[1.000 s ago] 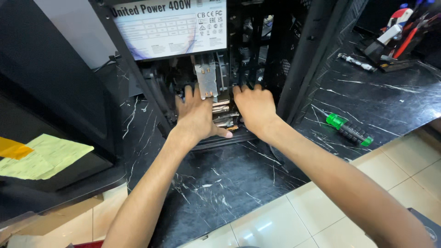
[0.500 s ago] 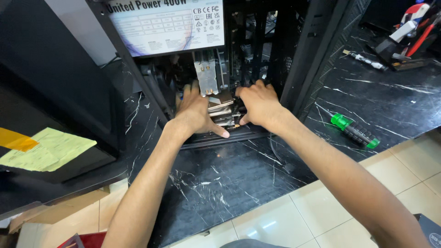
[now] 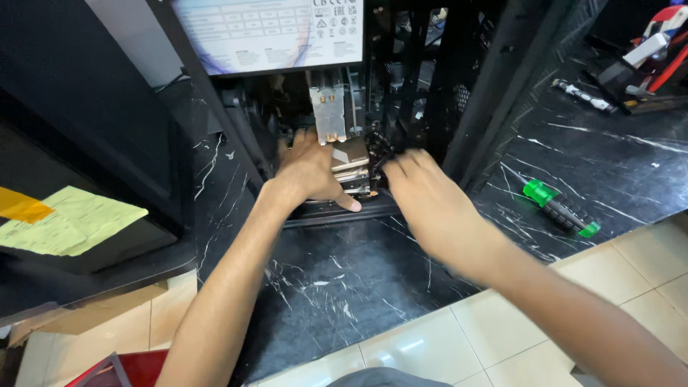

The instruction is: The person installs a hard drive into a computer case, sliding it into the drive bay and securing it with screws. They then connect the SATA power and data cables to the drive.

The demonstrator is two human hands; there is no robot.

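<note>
Two bare hands reach into an open black metal computer case (image 3: 494, 79) lying on a black marble-patterned mat (image 3: 344, 287). Inside, between the hands, sits a silver finned metal cooler block with copper-tipped pipes (image 3: 328, 115), and just below it a stack of pale metal plates (image 3: 351, 161). The left hand (image 3: 308, 172) lies flat on the left side of that stack, fingers spread and thumb stretched along the case's lower edge, pressing rather than clasping. The right hand (image 3: 430, 204) is blurred; its fingertips touch a bundle of black cables (image 3: 380, 147) just right of the stack, fingers loosely curled, and whether they pinch anything cannot be told. Above both hands lies a white-labelled power supply box (image 3: 269, 32). Right of the right hand rests a green-and-black screwdriver (image 3: 559, 208). Far left of the left hand lies a yellow paper note (image 3: 72, 222).
</note>
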